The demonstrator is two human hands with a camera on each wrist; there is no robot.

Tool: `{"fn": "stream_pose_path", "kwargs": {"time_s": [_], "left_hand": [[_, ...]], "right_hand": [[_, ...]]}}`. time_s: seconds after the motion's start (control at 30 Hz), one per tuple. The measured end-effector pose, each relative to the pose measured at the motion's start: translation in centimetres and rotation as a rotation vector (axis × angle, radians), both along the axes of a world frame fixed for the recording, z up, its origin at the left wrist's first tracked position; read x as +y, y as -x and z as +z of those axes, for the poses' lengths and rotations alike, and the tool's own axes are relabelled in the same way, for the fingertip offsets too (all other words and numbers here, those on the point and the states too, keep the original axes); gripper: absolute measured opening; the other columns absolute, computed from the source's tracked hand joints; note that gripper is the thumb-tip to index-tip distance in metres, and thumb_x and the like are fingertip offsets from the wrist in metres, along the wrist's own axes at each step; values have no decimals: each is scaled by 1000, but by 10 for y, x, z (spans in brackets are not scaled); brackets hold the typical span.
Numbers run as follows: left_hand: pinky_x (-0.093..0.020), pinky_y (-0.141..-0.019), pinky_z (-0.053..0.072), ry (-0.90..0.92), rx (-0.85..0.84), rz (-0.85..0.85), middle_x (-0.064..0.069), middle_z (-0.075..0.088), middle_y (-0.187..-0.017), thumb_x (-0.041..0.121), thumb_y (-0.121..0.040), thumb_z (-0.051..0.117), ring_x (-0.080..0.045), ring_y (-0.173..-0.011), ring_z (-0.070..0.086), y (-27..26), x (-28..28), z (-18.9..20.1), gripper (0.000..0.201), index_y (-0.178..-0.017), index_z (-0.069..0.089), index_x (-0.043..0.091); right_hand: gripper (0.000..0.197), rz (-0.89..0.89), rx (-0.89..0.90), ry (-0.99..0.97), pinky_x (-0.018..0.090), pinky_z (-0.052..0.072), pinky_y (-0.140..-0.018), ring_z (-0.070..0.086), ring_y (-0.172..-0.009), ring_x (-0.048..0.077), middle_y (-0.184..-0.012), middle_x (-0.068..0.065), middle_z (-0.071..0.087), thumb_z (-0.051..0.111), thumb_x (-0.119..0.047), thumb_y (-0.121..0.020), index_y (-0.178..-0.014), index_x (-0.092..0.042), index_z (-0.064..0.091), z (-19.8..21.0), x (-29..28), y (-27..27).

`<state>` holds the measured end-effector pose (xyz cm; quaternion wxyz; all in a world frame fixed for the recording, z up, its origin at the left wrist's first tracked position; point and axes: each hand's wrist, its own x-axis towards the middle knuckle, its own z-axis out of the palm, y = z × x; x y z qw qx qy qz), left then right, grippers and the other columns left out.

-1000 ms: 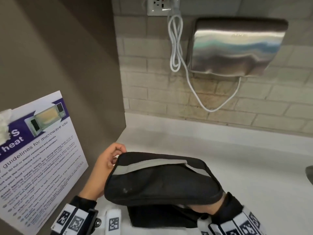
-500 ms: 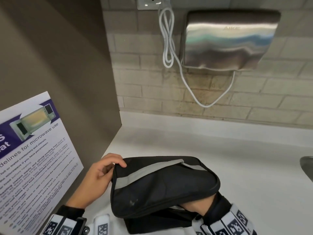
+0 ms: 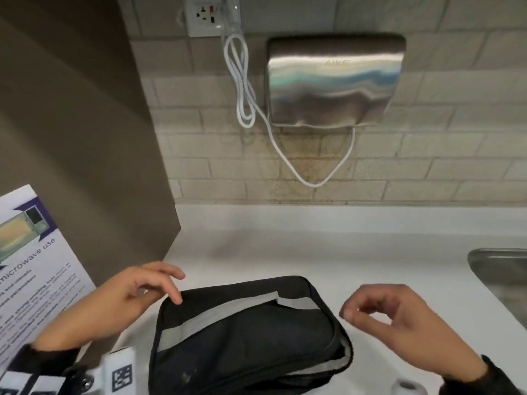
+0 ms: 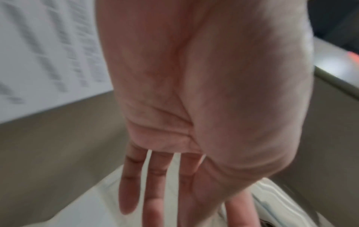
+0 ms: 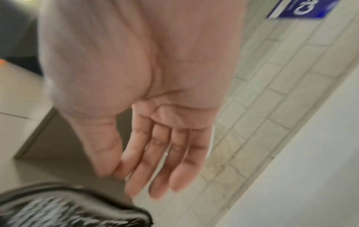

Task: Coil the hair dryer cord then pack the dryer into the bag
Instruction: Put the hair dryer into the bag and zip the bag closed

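A black bag [image 3: 242, 337] with grey trim lies flat on the white counter [image 3: 285, 246], its flap down. The hair dryer and its cord are not in sight in any view. My left hand [image 3: 174, 287] hovers at the bag's back left corner, fingers relaxed, one fingertip at the edge of the flap. In the left wrist view the left hand [image 4: 155, 199] shows straight, spread fingers holding nothing. My right hand [image 3: 353, 306] floats just right of the bag, loosely curled and empty. The right wrist view shows the right hand [image 5: 151, 176] open above the bag [image 5: 68, 207].
A steel wall-mounted hand dryer [image 3: 336, 81] hangs on the tiled wall, its white cord [image 3: 242, 89] plugged into an outlet [image 3: 208, 15]. A brown panel with a microwave poster [image 3: 37, 280] closes off the left. A steel sink [image 3: 502, 280] sits at the right.
My right hand has come out from under the bag's flap and moved right. My left hand has let go of the flap, which has dropped flat.
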<state>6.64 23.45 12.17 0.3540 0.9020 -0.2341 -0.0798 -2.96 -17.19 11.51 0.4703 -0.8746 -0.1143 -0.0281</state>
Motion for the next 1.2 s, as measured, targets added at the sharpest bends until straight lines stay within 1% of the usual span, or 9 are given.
{"fn": "stream_pose_path", "kwargs": {"time_s": [0.07,0.17,0.3,0.5,0.6,0.8,0.9,1.07,1.2], "left_hand": [[-32,-99,49,-32,-87,-37,25,65,-115,12,-92,63,-1,-107,62,-5,-23,32,31,-88,76,41],[-34,-93,52,-139,-117,-220,23,66,-114,46,-85,63,-5,-105,62,-8,-71,72,19,-104,66,47],[-18,-83,50,-429,-82,-492,22,63,-111,41,-91,61,-1,-99,60,-13,-146,92,22,-113,62,41],[-28,-79,45,-822,-61,-708,0,67,-118,41,-92,60,-12,-85,55,-39,-226,66,37,-122,59,20],[-37,-85,48,-938,-20,-739,-6,67,-117,43,-88,65,-21,-92,59,-45,-244,54,42,-118,58,14],[-37,-91,48,-906,52,-668,-4,67,-119,36,-89,66,-25,-106,62,-57,-248,49,39,-121,57,15],[-37,-88,48,-884,93,-690,-7,69,-114,35,-88,68,-24,-97,62,-60,-245,44,34,-113,60,14],[-23,-68,40,-761,114,-716,1,64,-87,31,-90,66,-15,-76,54,-66,-237,42,24,-106,62,12],[-22,-71,40,-735,128,-737,7,61,-80,31,-91,65,-8,-70,51,-70,-236,44,22,-103,61,14]], "right_hand": [[4,-107,-39,-74,33,55,-81,69,-84,11,-91,-4,74,69,-22,-86,-84,-23,71,-6,-10,-9],[21,15,28,47,28,53,-86,64,-102,5,-113,-16,66,65,-33,-88,-109,-35,61,-29,-5,-29],[27,132,135,-25,24,48,-97,59,-113,1,-123,-15,63,50,-24,-99,-124,-32,57,-49,6,-52],[24,274,205,-248,28,46,-101,62,-113,15,-118,3,68,49,-17,-99,-117,-17,65,-53,15,-71],[15,299,209,-301,29,47,-93,62,-97,14,-102,2,68,56,-20,-95,-103,-18,69,-59,16,-75],[12,142,181,-301,32,53,-74,59,-76,15,-82,5,64,60,-16,-93,-88,-17,71,-72,8,-82],[12,154,137,-217,32,51,-71,58,-72,14,-79,5,64,59,-20,-93,-86,-18,68,-71,12,-80],[13,122,-168,184,17,42,-65,52,-69,2,-79,-17,59,49,-29,-96,-92,-27,62,-62,13,-67],[16,54,-351,423,24,44,-67,55,-75,10,-92,-11,62,44,-32,-98,-99,-25,58,-53,11,-55]]}}
